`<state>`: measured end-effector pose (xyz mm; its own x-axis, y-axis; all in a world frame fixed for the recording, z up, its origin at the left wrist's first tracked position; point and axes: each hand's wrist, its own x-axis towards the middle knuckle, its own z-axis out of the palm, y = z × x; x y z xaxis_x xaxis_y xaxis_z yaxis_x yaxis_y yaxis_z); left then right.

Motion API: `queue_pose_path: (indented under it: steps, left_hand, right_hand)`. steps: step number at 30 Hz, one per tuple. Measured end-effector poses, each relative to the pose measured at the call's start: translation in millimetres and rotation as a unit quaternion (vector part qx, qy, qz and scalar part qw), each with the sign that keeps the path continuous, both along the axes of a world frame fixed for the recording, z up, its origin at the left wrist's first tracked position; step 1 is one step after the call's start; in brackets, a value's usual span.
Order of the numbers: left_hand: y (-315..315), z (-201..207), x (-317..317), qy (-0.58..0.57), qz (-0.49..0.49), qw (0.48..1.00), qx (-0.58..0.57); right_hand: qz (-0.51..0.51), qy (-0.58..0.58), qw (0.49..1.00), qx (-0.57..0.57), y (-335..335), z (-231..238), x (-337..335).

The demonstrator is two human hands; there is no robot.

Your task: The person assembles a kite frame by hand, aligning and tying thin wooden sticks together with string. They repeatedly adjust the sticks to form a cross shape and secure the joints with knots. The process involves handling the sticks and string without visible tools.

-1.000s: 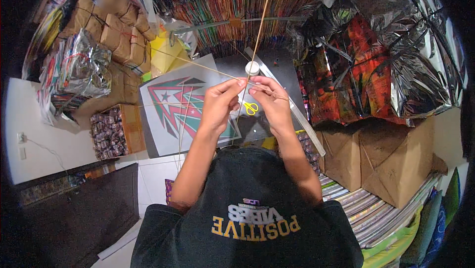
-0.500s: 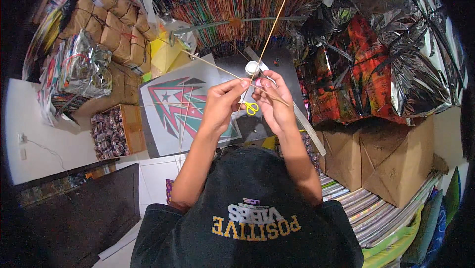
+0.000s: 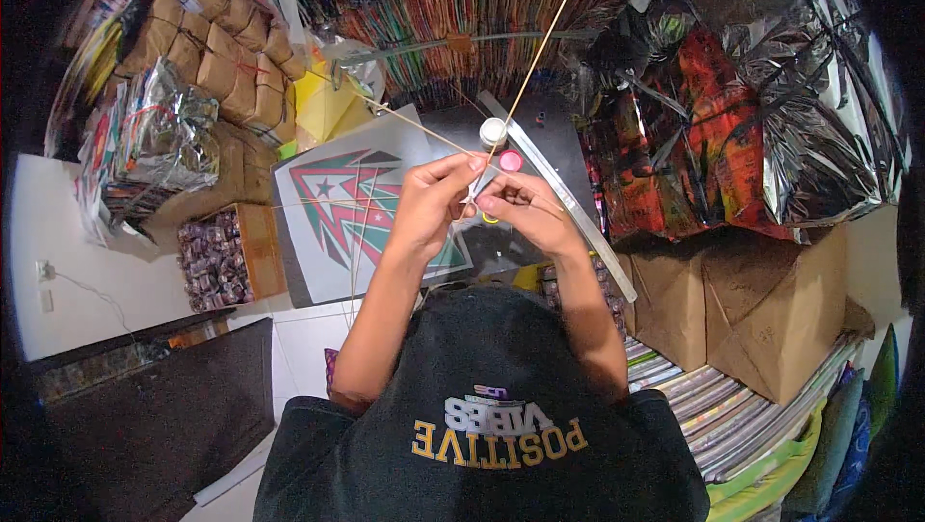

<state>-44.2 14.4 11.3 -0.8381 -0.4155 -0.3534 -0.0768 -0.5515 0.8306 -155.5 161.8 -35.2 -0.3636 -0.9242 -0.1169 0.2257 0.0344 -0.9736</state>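
Two thin bamboo sticks point(image 3: 540, 55) cross one another. My left hand point(image 3: 434, 196) pinches them at the crossing between thumb and fingertips. One stick slants up and away, the other runs from upper left to lower right. My right hand point(image 3: 533, 216) is closed just below the crossing, thumb pressed to curled fingers; what it pinches is too small to make out. Beyond the hands stand a white round container point(image 3: 493, 130) and a pink round lid-like piece point(image 3: 510, 160). Yellow-handled scissors point(image 3: 490, 219) are mostly hidden behind my right hand.
On the dark table point(image 3: 443, 124) lies a white sheet point(image 3: 409, 132) with a red, green and black star design, thin sticks across it. A long metal ruler point(image 3: 590, 231) lies to the right. Stacked papers point(image 3: 434, 21), plastic-wrapped bundles point(image 3: 713, 117) and cardboard boxes point(image 3: 771, 300) surround it.
My right hand has come off the sticks, moved down and closed below the crossing, now covering the scissors. The pink piece is uncovered. My left hand keeps its pinch; the upright stick leans slightly further right.
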Motion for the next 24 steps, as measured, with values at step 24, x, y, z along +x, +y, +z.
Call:
queue_pose_path:
  steps: [24]
  left_hand:
    - [-7,-2,4,0.011,0.020,0.999,0.027]
  right_hand:
    - [-0.137,-0.411,0.860,-0.269,8,-8,8]
